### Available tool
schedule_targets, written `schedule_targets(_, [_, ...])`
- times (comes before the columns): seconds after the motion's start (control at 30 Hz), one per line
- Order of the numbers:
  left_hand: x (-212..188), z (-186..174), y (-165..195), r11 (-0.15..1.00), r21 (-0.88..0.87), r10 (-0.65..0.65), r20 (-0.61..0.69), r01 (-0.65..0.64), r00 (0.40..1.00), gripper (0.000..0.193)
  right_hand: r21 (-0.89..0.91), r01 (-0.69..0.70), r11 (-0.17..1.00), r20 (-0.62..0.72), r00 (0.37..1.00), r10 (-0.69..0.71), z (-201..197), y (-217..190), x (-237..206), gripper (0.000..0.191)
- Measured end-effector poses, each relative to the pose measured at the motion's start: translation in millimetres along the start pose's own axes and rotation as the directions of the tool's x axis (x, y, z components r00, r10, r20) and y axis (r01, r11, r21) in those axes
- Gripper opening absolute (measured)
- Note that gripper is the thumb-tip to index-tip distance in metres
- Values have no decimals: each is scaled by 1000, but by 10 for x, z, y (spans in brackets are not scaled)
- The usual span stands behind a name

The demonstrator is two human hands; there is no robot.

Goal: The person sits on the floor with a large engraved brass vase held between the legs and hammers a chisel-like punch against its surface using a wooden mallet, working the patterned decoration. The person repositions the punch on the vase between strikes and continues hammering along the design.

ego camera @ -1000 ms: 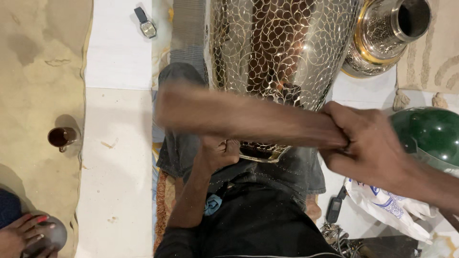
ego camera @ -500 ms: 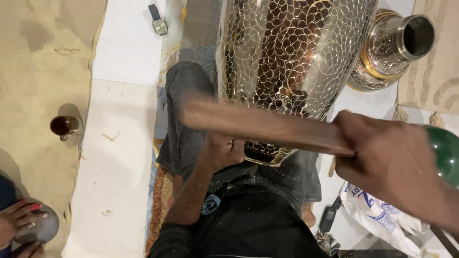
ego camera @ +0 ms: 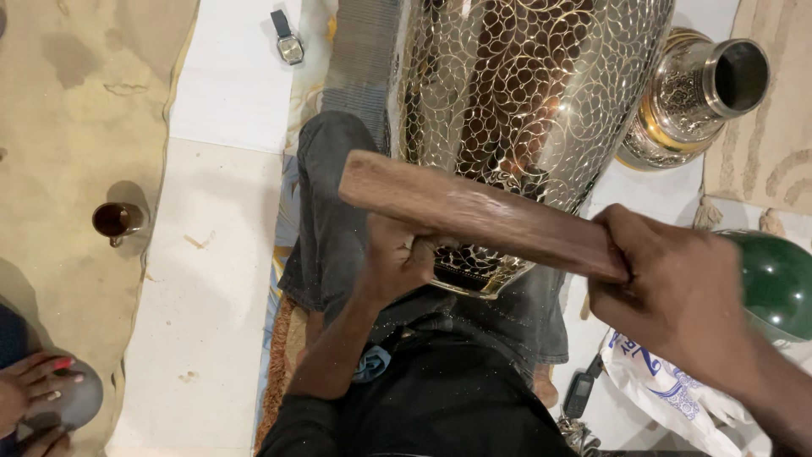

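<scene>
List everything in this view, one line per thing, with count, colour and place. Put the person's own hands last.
Large engraved vase: one, gold and dark brown scale pattern, lying across the lap, top centre.
Wooden bat: one, brown, held across the vase's lower end.
Smaller metal vase: one, silver and gold, on its side, top right.
Green round object: one, dark green, right edge.
Wristwatch: one, dark strap, on the white floor, top.
Small cup: one, brown, on the left mat.
Another person's hand: red nails, bottom left.
Left hand: against the vase's lower end, under the bat.
Right hand: gripping the bat's end.
</scene>
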State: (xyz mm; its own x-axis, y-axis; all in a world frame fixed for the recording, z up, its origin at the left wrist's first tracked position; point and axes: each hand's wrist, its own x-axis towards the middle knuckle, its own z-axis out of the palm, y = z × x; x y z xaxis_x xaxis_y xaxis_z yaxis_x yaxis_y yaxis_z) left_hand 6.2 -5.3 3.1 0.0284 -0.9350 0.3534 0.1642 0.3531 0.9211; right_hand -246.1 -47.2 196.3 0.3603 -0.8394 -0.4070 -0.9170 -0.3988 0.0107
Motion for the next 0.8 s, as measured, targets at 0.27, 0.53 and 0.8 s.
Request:
schedule_targets(0.27, [184,-3,234,991,-134,-13,91,26,996,33,930,-6,368,-73,977,201,997,-125,-67,27])
schedule_targets(0.53, [210,-34,68,999,-9,47,255,-46,966,38,902,105,419,-184,971,152,1093,-9,-282,36])
schedule_targets(0.8, [227,7,54,965,150,158,331,-217,930,46,670,61,739,-184,979,86,515,91,-259,39])
